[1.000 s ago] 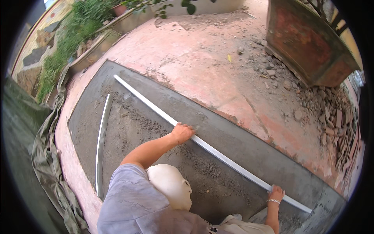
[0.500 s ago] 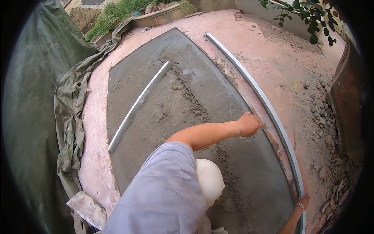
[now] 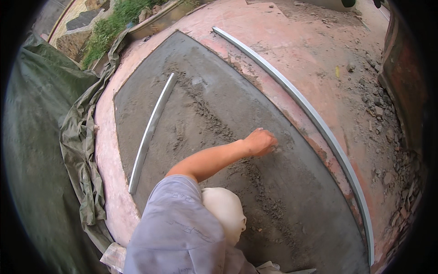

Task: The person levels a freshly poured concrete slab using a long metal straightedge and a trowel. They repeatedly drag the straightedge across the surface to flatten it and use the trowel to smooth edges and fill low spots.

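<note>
My left hand (image 3: pixel 261 142) is closed, knuckles up, above the grey cement surface (image 3: pixel 283 182). Whatever lies in its fingers is hidden. A ridge of loose, crumbly cement mix (image 3: pixel 214 121) runs lengthwise down the middle of this surface, close to the hand. To the left, a short metal straightedge (image 3: pixel 150 132) lies on the cement. A longer metal straightedge (image 3: pixel 296 93) lies on the pink ground beyond the right edge of the cement, looking curved in this lens. My right hand is out of view.
A green tarpaulin (image 3: pixel 45 150) covers the left side, its folds bordering the pink paving (image 3: pixel 107 169). Rubble (image 3: pixel 378 109) lies along the right beside a rusty brown sheet (image 3: pixel 404 86). Grass (image 3: pixel 109 34) and rocks stand at the far left. A pale rounded form (image 3: pixel 223 212) shows beside my grey sleeve.
My left hand has moved from the cement's right edge inward over its middle. My right hand, earlier at the long straightedge, has left the picture. The view has shifted.
</note>
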The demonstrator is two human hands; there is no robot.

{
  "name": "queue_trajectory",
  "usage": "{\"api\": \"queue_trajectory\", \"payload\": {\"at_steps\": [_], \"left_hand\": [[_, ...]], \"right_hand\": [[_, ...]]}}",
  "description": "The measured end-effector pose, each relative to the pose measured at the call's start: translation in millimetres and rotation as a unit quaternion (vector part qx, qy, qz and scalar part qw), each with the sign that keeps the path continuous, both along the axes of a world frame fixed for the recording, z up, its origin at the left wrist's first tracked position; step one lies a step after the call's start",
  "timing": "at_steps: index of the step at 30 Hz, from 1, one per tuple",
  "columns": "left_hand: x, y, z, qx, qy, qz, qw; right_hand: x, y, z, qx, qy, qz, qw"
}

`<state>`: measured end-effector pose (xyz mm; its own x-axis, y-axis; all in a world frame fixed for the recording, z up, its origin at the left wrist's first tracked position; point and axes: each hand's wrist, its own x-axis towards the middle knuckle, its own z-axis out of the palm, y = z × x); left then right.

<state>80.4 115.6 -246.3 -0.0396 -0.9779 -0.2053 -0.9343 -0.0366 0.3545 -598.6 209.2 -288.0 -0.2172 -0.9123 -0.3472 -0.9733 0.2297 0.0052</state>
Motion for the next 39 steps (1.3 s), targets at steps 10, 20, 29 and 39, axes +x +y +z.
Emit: {"api": "queue_trajectory", "payload": {"at_steps": [10, 20, 29, 39], "left_hand": [[16.4, 85.5, 52.0, 0.078, -0.077, 0.086, 0.99], [-62.1, 390.2, 210.7, 0.227, -0.1, 0.456, 0.855], [-114.9, 529.9, 243.5, 0.199, -0.093, 0.622, 0.751], [147.1, 530.0, 107.3, 0.16, -0.078, 0.647, 0.742]], "right_hand": [[44.2, -58.2, 10.2, 0.049, -0.046, 0.147, 0.987], [48.8, -121.3, 41.6, 0.091, -0.082, 0.29, 0.949], [14.8, -182.5, 71.2, 0.107, -0.068, 0.371, 0.92], [149.6, -225.2, 214.1, -0.288, 0.186, 0.662, 0.667]]}}
